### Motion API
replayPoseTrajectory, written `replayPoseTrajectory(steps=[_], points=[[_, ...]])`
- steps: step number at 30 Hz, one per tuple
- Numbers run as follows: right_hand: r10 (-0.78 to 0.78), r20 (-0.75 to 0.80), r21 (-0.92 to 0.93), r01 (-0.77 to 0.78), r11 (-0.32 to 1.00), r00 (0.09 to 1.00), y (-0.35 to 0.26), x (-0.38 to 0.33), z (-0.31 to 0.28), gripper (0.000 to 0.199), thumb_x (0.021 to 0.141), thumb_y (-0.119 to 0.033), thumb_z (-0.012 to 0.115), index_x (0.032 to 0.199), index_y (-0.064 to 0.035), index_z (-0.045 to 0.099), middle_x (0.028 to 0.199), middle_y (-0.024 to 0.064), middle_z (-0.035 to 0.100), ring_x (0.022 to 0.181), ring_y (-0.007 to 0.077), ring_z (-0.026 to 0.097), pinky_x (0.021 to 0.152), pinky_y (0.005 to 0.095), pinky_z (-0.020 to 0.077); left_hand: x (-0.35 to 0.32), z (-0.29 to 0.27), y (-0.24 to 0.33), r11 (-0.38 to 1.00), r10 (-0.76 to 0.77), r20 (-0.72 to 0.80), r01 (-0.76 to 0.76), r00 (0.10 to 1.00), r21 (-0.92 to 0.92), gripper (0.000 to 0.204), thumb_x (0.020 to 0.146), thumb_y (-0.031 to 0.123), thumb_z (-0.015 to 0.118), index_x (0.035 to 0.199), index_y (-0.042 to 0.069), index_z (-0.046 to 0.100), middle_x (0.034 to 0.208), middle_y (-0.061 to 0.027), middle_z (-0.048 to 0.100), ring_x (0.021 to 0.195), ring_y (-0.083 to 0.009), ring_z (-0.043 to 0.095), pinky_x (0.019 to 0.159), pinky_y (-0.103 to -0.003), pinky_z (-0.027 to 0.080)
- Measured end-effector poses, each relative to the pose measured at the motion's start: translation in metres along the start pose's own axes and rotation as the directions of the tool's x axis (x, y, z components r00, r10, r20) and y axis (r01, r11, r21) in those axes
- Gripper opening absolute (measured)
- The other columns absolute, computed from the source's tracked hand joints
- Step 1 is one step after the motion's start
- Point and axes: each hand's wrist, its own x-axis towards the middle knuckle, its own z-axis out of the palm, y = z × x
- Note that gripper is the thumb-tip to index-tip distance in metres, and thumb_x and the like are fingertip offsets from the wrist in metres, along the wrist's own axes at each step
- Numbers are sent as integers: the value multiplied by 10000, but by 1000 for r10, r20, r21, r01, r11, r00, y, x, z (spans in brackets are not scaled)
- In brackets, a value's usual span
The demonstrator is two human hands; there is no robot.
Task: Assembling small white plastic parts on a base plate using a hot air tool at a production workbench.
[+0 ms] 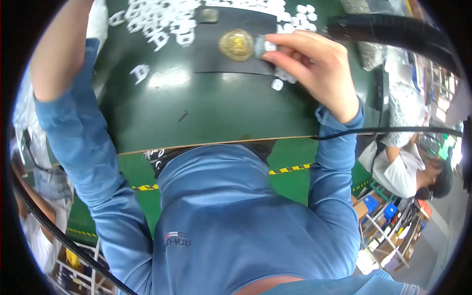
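Between thumb and index finger, my right hand (322,61) pinches a small white piece (270,46) with a grey-blue edge; its exact kind is hard to make out. Just left of it, a round translucent yellowish lump (237,45) with a brighter yellow middle lies on a dark flat mat (209,61). A small greyish square block (209,16) rests at the mat's upper left corner. My left forearm (61,49) reaches up past the top edge, so the left hand is out of the picture.
White plastic frame-like parts (160,19) are heaped left of the mat, and one (140,73) lies apart. Small white pieces (301,18) are scattered to the right. A thick black tube (393,37) arches over the right side. Other people (408,167) sit at both sides.
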Motion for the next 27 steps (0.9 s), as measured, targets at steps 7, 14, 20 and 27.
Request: replayPoseTrajectory(steps=[7,14,20,27], points=[[62,-40,74,-58,996,997,-5,5,8,154,935,-176,724,1031,-55,720,806,105,695,658,208,671,602,326,515,-91,9,23,836,-117,102,42,988,547,163,877,69,770,1028,39,717,899,-16,626,785,-131,546,682,-290,407],[141,-12,56,-140,989,990,-9,6,6,159,922,-184,736,1046,-87,717,806,89,685,652,222,662,609,333,524,-107,32,21,896,-44,179,-40,983,442,136,849,-13,753,884,-1,622,901,-83,582,781,-218,554,716,-323,457],[-426,-200,-173,396,902,883,-20,24,6,519,762,-217,823,1256,-137,685,895,26,608,767,248,622,658,384,509,-58,60,58,993,-76,234,51,969,110,137,864,59,765,848,24,633,741,27,561,682,-66,487,636,-236,387],[-431,-356,-173,395,902,829,-13,17,3,444,714,-91,865,1139,-72,736,846,28,654,708,177,621,623,313,493,-32,119,41,803,-114,445,346,888,-486,131,885,56,773,967,8,683,850,17,629,751,-38,552,683,-208,462]])
